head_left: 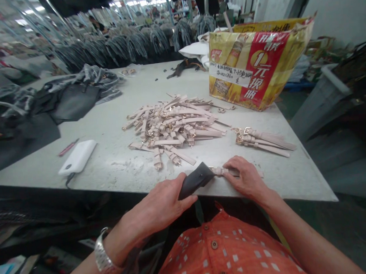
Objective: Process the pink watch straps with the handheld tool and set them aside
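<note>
In the head view, my left hand (164, 201) is closed around a dark grey leather-like piece (197, 179), its thumb on top. The far end of that piece reaches a pale pink buckle strap (220, 171) near the table's front edge. My right hand (245, 176) has its fingers curled over this strap, pressing it near the tabletop. Ahead of both hands lies a loose pile of pale pink buckle straps (173, 123) with gold buckles. Several more straps (264, 141) lie together to the right of the pile.
A yellow and red box (259, 63) stands at the table's back right. On the left are a white power bank (78, 157) with a cable, a pink pen-like stick (68, 147) and dark grey pieces (73, 102). A grey bin (322, 93) is beyond the right edge.
</note>
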Demonstrator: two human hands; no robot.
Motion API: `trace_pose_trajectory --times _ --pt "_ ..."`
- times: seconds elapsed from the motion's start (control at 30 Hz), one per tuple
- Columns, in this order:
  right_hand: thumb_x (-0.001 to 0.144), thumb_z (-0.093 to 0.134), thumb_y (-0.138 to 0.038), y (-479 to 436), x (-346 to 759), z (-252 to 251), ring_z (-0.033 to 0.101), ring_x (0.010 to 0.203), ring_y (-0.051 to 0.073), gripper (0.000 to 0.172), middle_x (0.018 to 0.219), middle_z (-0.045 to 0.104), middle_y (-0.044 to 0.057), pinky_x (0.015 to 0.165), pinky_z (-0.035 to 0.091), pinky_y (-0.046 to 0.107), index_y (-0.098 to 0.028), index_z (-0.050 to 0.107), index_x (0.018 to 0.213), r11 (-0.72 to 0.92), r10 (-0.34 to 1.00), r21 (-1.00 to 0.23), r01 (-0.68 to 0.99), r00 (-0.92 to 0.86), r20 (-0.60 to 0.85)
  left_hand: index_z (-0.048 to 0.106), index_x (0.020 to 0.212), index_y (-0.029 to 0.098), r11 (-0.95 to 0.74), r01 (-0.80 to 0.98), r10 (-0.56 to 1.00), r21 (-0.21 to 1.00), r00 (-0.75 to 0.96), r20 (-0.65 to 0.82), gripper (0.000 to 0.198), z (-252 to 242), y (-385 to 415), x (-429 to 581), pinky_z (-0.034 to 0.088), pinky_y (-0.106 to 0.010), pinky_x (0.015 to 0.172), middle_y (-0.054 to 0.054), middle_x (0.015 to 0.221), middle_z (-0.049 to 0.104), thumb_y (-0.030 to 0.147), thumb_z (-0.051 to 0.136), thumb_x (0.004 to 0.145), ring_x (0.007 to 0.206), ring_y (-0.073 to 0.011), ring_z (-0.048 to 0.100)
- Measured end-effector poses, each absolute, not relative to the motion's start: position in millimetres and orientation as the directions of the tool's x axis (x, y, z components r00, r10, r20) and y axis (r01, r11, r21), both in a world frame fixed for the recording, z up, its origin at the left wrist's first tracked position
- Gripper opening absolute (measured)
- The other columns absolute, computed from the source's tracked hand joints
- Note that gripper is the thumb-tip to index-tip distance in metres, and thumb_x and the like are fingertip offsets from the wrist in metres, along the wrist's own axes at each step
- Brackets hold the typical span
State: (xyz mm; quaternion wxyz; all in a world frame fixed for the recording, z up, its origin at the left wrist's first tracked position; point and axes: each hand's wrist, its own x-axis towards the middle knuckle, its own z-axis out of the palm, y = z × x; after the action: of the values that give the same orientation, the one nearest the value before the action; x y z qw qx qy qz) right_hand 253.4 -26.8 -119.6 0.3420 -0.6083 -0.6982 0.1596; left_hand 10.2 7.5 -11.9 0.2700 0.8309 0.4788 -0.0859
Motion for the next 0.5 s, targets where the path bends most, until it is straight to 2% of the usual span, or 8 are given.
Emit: trace_pose_trajectory --times 0.2,0.33,0.5 --pt "0.077 0.058 -0.023 -27.0 254.5 -120.8 0.052 0.08 0.018 0.009 0.081 0.059 0.004 0.073 0.041 0.031 -0.019 0.061 0.083 0.207 0.962 -0.661 0.722 -0.03 0.27 0.052 0.092 0.022 -0.399 0.853 0.751 0.336 0.514 -0.414 0.034 -13.1 13.1 19.6 0.039 -0.027 0.059 -0.003 0.08 0.063 0.052 0.042 0.078 0.073 -0.0196 0.059" --pt "0.076 0.058 -0.021 -26.6 255.4 -120.2 0.053 0.08 0.018 0.011 0.081 0.06 0.005 0.073 0.041 0.031 -0.019 0.063 0.085 0.222 0.962 -0.674 0.704 -0.045 0.27 0.054 0.092 0.022 -0.383 0.845 0.756 0.372 0.519 -0.4 0.036 -13.7 21.9 26.6 0.04 -0.026 0.058 -0.003 0.081 0.065 0.052 0.043 0.077 0.071 -0.0182 0.06" --pt "0.074 0.057 -0.018 -27.5 255.0 -118.8 0.053 0.081 0.018 0.016 0.082 0.06 0.005 0.074 0.042 0.031 -0.019 0.063 0.089 0.237 0.957 -0.666 0.707 -0.052 0.286 0.055 0.095 0.022 -0.352 0.842 0.769 0.41 0.509 -0.386 0.035 -13.1 29.2 32.4 0.039 -0.025 0.055 0.0 0.073 0.065 0.05 0.044 0.077 0.059 -0.0156 0.059"
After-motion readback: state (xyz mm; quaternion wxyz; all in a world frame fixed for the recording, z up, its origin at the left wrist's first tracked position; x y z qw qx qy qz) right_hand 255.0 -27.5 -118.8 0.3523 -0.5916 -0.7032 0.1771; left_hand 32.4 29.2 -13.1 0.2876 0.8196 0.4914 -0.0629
